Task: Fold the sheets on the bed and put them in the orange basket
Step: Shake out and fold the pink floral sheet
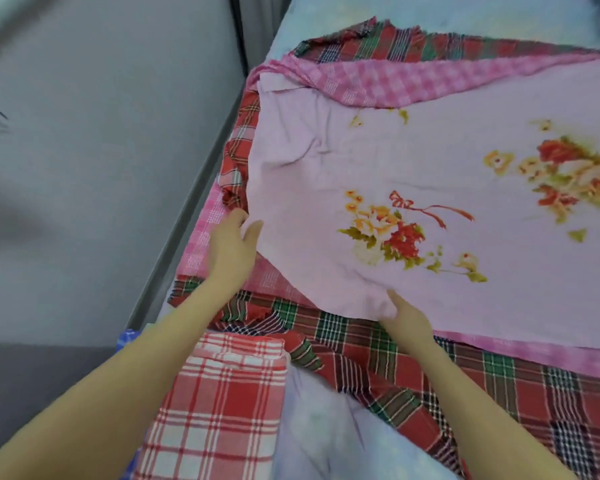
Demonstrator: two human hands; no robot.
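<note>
A pale pink sheet with flower prints (413,174) lies spread on top of the pile on the bed. My left hand (234,242) reaches to its left edge, thumb and fingers spread beside the cloth. My right hand (404,318) is at the sheet's near edge, its fingers hidden under the fabric. Under it lie a pink checked sheet (371,84) and a red-green plaid sheet (482,386). A folded red-white checked sheet (219,403) sits near me. No orange basket is in view.
The bed's light blue cover (326,434) shows at the near edge and at the far end. A grey wall or panel (101,150) runs along the bed's left side, with a dark rail between them.
</note>
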